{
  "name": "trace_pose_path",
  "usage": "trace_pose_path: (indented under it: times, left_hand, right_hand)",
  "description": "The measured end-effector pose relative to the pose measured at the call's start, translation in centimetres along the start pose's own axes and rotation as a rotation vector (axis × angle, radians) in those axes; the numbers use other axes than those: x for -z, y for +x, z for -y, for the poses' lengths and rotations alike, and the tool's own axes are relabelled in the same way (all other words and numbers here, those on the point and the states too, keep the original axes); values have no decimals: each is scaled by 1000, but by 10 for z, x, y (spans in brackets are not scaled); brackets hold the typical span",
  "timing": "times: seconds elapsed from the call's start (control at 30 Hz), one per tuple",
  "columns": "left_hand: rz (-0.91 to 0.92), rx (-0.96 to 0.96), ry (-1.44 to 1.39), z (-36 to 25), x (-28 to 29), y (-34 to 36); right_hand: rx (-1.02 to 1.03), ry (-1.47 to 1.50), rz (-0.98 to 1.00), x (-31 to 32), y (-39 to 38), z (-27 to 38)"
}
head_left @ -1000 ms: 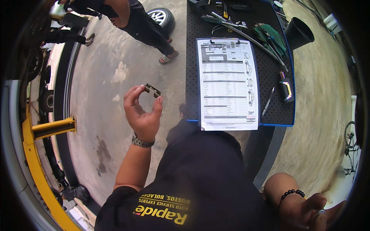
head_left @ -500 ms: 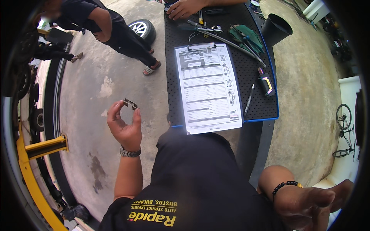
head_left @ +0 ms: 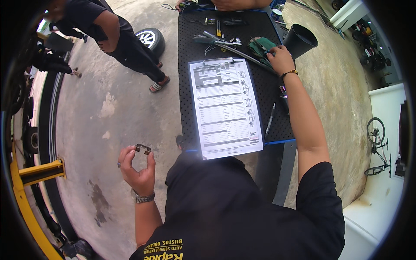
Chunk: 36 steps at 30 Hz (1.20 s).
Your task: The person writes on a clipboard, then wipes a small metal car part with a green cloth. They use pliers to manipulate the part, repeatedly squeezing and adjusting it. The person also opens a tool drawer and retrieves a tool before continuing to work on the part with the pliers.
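Observation:
My left hand is raised over the floor at the left, pinching a small, dark, shiny metal clip between thumb and fingers. My right arm stretches across the table's right side. At its end, my right hand is on the green cloth, with fingers curled down by a slim dark tool lying there. What those fingers grip is hidden. Left of that arm, a clipboard with a printed form lies at the table's near edge, and a pen rests beside it.
The black perforated table also bears a long metal bar tool and a yellow-handled tool. Another person's arm rests at its far edge. A black bin stands right. Someone stands by a wheel; a yellow lift arm juts in left.
My right hand has gone from the lower right corner up to the green cloth. My left hand has moved lower in view, still pinching the metal clip.

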<state>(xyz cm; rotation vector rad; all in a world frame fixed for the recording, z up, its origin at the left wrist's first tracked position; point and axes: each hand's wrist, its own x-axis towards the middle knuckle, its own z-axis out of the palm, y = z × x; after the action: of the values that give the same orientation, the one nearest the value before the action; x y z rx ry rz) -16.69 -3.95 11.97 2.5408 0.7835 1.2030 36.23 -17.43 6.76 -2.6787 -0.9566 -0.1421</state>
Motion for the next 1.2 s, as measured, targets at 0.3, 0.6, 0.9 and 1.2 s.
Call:
trace_pose_path:
  times: [0.3,0.6,0.9,1.2]
  left_hand:
    - [-51,112,13,1,23,-4]
    - [-142,383,12,18,42,-42]
    - [-111,500,-89,35,20,-46]
    - [-47,407,-195,54,-4,0]
  right_hand:
    - [-1,-114,347,-15,58,11]
    - [-39,359,317,35,45,7]
    - [-313,3,287,13,-95,44]
    - [-23,141,-31,-32,43,-12]
